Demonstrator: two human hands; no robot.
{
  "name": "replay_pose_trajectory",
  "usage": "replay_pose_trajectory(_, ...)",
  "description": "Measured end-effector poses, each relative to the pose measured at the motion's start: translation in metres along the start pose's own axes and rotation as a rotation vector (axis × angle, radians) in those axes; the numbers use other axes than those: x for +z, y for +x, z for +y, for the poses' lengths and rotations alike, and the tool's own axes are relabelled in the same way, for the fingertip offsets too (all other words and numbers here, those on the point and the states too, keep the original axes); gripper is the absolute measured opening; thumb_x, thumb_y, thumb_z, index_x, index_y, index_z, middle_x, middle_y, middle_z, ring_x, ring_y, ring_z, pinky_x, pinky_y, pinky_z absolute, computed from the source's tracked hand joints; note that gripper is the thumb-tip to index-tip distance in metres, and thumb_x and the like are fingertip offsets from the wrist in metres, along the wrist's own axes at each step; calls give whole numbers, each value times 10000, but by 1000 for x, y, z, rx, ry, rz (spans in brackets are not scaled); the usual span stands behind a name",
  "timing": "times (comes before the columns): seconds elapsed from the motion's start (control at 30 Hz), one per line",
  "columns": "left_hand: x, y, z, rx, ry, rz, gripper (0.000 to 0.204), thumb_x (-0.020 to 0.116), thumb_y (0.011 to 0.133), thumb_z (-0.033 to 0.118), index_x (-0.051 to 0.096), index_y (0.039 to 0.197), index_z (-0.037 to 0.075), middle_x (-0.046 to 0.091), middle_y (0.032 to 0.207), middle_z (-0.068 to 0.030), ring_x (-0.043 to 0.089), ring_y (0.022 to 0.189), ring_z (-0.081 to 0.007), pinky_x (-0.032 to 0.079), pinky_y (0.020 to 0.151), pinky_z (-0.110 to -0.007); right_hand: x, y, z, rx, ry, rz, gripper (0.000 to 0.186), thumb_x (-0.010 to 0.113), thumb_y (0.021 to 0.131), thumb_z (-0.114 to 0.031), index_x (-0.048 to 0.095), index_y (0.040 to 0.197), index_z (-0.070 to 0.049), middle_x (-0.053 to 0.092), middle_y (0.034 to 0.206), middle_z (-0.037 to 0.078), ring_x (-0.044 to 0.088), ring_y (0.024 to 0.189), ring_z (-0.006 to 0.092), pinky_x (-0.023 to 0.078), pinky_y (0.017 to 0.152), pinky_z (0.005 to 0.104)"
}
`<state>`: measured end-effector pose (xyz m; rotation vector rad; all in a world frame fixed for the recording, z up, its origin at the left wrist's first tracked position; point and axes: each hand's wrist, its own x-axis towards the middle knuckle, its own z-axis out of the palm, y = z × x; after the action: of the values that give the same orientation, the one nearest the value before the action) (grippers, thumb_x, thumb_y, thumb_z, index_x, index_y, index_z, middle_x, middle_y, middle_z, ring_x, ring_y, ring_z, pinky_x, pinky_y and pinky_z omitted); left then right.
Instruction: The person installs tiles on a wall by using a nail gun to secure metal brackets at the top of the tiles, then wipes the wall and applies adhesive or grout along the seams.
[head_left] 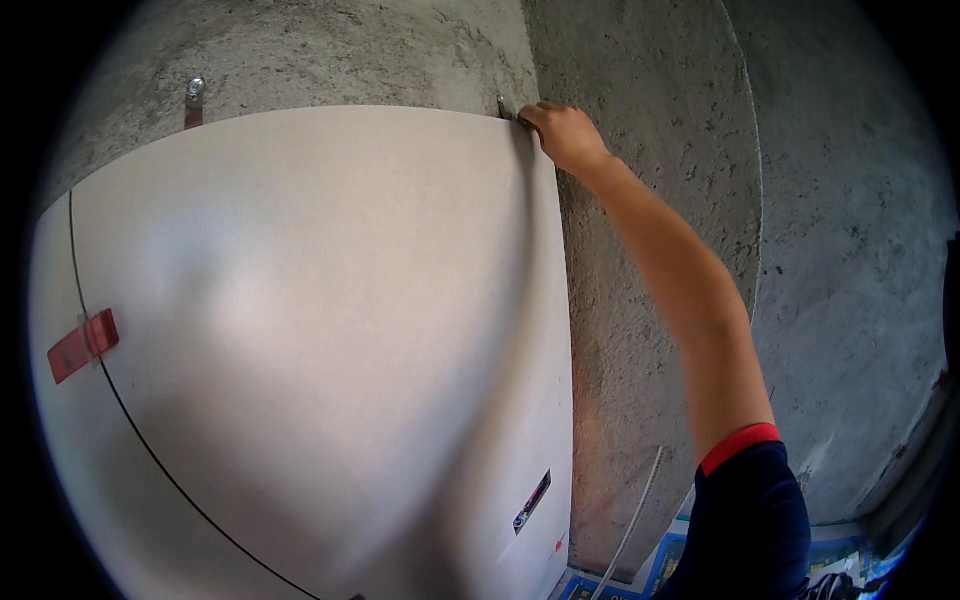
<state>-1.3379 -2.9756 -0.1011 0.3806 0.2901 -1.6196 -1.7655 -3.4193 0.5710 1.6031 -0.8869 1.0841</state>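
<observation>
A large glossy pale wall tile stands against a rough grey wall. At its top right corner is my right hand, fingers curled closed at the top edge; what lies between them is hidden. Just left of the fingertips, a small metal piece pokes up behind the tile's edge. My left hand is not in view.
A red tile-levelling piece bridges the dark joint to a neighbouring tile at left. A metal strip with a screw head is fixed to the bare cement above. A thin white strip leans at lower right, over blue printed sheeting.
</observation>
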Motion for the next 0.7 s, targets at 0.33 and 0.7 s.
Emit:
replay_pose_trajectory(0.33,-10,-4,-5,-22,-88,-92,426,425,943,69,346,1356,2,445,891,-87,404,639,-109,361,478,-177,-12,9,6,-83,-55,-147,336,491,801,59,604,1087,-75,641,1028,101,627,918,327,521,775,429)
replay_pose_trajectory(0.7,-6,-13,-8,19,-70,-55,460,446,924,49,340,1367,-14,456,884,-87,423,646,-109,379,488,-185,-16,5,-1,-59,-33,-141,229,479,860,31,571,1055,-45,629,1020,136,636,897,339,538,759,424)
